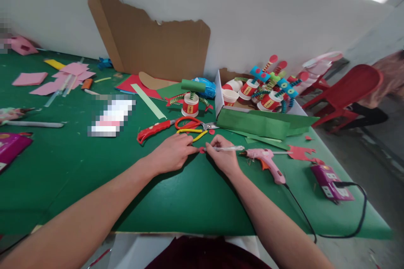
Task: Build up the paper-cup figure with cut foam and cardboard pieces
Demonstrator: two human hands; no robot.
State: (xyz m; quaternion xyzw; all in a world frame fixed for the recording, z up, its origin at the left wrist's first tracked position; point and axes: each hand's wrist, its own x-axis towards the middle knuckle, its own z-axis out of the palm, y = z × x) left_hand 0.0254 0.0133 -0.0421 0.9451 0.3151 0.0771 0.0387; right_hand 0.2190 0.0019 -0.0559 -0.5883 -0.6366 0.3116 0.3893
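My right hand (222,156) is closed around a clear pen (229,148), with its tip end at a small red paper piece (202,150) on the table. From the other side, my left hand (175,151) reaches in, its index fingertip at that piece and the other fingers curled. Just beyond my hands lie yellow-handled pliers (189,130), red-handled scissors (189,123) and a red-handled tool (156,128). Behind them stands a red-and-white paper cup figure (190,105) with folded green arms and a green paper roll on top.
To the right lie a pink glue gun (268,163) and a purple power strip (333,184) with a black cord. A box (218,92) holds several cup figures behind green paper (252,124). Pink paper (74,69) lies left on the green table (78,193). A person sits by a red chair (360,88).
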